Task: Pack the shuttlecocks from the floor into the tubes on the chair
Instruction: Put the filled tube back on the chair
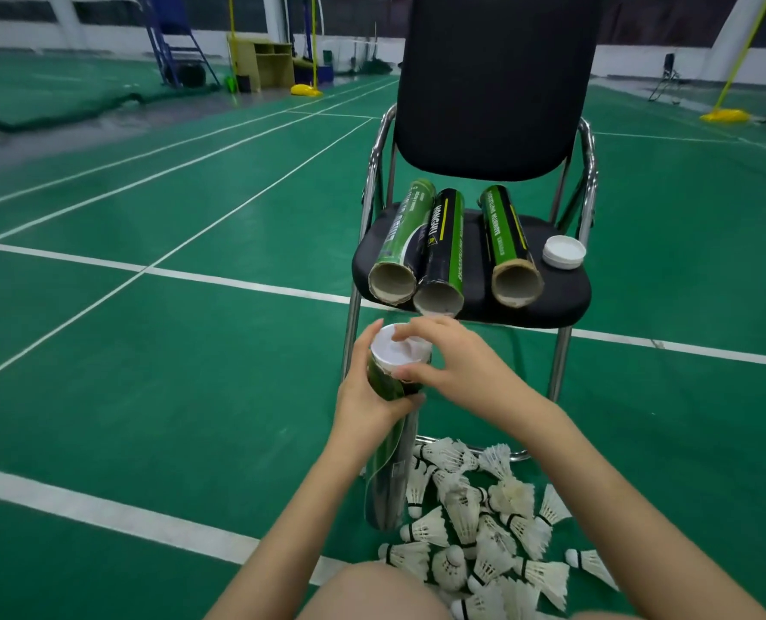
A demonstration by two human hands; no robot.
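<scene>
My left hand (pixel 365 396) grips the upper part of an upright green and black tube (pixel 388 476) in front of the chair. A white cap (pixel 400 349) sits on the tube's top, and my right hand (pixel 452 366) pinches this cap at its rim with curled fingers. Three open tubes lie side by side on the black chair seat (pixel 564 293): a green one (pixel 401 243), a black one (pixel 444 257) and another green one (pixel 508 248). Several white shuttlecocks (pixel 484 525) lie heaped on the floor at the lower right.
A loose white cap (pixel 563 251) rests on the seat's right side. The chair's chrome legs (pixel 352 324) stand just behind the held tube. Green court floor with white lines stretches left. My knee (pixel 372 592) shows at the bottom edge.
</scene>
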